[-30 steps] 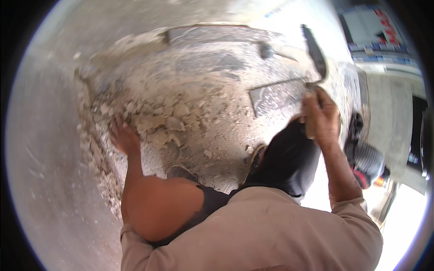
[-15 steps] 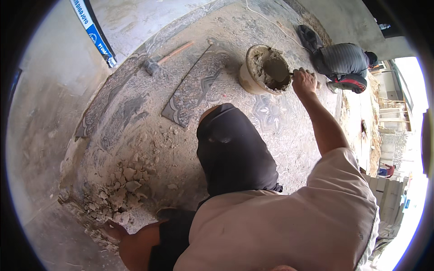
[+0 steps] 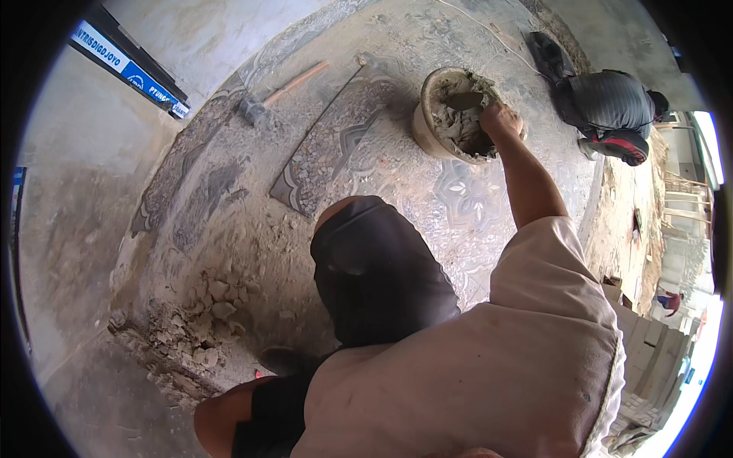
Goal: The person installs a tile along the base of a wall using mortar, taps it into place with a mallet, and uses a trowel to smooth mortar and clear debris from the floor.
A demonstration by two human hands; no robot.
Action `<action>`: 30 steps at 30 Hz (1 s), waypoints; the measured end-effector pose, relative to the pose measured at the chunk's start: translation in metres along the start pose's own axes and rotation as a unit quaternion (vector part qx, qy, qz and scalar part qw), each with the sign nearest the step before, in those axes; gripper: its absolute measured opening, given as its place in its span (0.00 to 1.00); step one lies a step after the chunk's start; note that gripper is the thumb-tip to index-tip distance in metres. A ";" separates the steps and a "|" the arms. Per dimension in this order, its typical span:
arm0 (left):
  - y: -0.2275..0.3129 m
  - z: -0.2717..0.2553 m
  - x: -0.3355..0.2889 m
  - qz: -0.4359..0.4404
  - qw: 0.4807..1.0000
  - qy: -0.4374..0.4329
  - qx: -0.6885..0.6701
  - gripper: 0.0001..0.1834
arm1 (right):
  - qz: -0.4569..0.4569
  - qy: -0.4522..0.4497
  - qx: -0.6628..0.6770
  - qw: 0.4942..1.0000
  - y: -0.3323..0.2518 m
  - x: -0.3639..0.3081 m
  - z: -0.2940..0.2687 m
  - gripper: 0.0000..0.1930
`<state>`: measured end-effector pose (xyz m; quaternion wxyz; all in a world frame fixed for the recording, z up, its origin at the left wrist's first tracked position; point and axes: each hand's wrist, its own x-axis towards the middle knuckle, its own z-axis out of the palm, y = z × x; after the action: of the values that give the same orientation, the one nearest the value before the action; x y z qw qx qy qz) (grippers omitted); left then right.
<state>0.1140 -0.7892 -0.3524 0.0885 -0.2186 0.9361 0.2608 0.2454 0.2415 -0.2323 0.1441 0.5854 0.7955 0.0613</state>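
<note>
Right hand (image 3: 500, 122) gripping one grey-bladed trowel (image 3: 464, 101) | blade's inside one round, cream, mortar-smeared bucket (image 3: 422, 133) | one blue-and-white lettered strip (image 3: 128, 70), upper left

Printed lettering shows on a long, flat, blue-and-white strip (image 3: 128, 67) at the upper left, running slantwise along a straight black bar (image 3: 145, 57) by the grey plastered wall (image 3: 99, 130). Its white upper stretch bears one row of dark blue capitals, cut off at the outer end. The blue stretch below carries a round white emblem with small letters inside it, followed by larger white capitals. At the lower tip, a short white piece has small dark lettering, too fine to make out. A narrow blue patch (image 3: 18, 177) at the far left rim bears pale marks, too small to read.
</note>
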 end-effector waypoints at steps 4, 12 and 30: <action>0.008 -0.014 -0.008 -0.023 0.998 -0.010 -0.059 0.21 | 0.025 -0.001 0.058 0.998 0.001 0.017 0.014 0.21; 0.022 -0.047 -0.021 -0.037 0.988 -0.020 -0.149 0.20 | 0.046 0.014 0.091 0.995 -0.004 -0.010 0.013 0.19; 0.243 -0.104 -0.090 0.161 0.981 -0.049 -0.098 0.17 | -0.324 0.178 -0.217 0.903 0.041 0.028 -0.001 0.08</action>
<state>0.0777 -0.6244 -0.1297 0.0689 -0.0593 0.9234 0.3728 0.2746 0.2805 -0.2252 0.1353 0.2289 0.9206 0.2859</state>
